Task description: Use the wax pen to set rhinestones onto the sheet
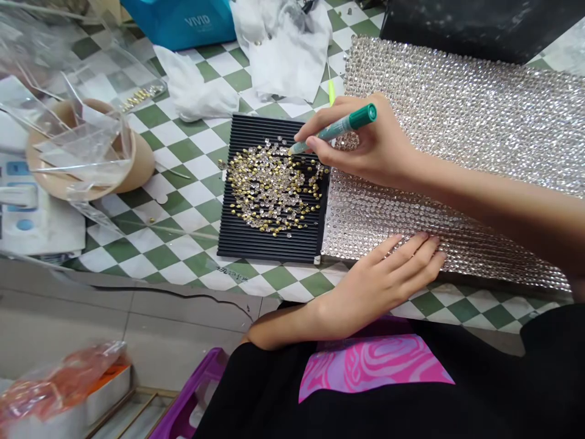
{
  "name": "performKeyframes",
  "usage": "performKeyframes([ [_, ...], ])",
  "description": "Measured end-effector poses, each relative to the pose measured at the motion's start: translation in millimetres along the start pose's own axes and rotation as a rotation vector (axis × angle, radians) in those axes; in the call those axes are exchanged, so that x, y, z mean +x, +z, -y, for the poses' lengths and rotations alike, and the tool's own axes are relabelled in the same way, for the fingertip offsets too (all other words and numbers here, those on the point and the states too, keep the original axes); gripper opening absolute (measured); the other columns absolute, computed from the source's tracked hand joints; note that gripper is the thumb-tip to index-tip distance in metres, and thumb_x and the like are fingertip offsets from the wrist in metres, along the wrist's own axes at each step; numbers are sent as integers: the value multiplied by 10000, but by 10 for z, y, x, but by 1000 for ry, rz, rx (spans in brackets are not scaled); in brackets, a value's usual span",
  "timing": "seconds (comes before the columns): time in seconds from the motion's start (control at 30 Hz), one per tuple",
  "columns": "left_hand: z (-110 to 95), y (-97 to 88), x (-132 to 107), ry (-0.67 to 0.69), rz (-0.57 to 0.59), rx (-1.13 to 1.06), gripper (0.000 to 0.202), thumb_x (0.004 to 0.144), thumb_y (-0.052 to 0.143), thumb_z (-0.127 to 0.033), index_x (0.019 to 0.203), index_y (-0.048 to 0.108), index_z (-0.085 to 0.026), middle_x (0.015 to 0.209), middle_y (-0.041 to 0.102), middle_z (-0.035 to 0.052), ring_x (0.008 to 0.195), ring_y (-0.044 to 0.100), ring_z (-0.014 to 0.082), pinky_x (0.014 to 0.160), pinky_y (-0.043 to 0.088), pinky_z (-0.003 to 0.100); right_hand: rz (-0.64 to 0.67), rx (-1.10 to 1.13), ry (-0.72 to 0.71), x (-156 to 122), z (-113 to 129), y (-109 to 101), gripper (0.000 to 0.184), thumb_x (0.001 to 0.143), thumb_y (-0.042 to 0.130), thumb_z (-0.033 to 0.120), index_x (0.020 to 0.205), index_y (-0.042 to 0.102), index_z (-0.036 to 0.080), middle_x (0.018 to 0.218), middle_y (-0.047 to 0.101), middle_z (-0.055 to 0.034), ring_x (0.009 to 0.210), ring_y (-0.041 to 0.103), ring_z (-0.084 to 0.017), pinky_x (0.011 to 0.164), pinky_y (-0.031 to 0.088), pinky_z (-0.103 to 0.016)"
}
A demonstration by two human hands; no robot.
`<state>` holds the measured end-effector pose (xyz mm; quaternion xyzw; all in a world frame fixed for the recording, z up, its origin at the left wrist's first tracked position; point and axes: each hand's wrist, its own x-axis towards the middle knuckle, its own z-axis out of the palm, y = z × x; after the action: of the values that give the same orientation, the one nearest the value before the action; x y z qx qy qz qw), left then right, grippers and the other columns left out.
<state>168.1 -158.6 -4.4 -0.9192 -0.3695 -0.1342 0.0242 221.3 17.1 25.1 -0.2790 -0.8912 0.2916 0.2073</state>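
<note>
My right hand (361,140) pinches a green pen (340,127) between thumb and fingers. The pen slants down to the left, its pale tip at the upper right part of a pile of loose rhinestones (269,189), some clear side up and some gold side up. They lie on a black ridged tray (272,249). Right of the tray is a wide panel covered in rows of sparkling rhinestones (466,116). My left hand (393,274) rests flat on the panel's near edge, fingers stretched out, holding nothing.
A beige tub (141,161) with clear plastic bags stands at left on the checkered tablecloth (183,213). Crumpled white tissue (196,91), a blue VIVID box (183,24) and a black object (475,27) are at the back. A purple crate (192,390) sits below the table.
</note>
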Motion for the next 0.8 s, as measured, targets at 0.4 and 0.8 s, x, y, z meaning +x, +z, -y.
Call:
performKeyframes([
  [0.4,-12,41,-15,2,15,-14,476,1014,352,-233,1487,404,-219,1563,431,-21,1462,381,131,1205,362,284,-210,-37,32,-551,106,-504,271,941,503,371,1008,691,187,972,721,82,910,640,-31,886,483,-263],
  [0.8,-8,33,10,-9,2,-16,470,1005,367,-219,1470,429,-219,1531,475,-26,1425,426,117,1173,387,269,-24,76,-14,-59,29,-152,265,934,505,302,934,680,104,814,684,55,779,627,-29,753,489,-176],
])
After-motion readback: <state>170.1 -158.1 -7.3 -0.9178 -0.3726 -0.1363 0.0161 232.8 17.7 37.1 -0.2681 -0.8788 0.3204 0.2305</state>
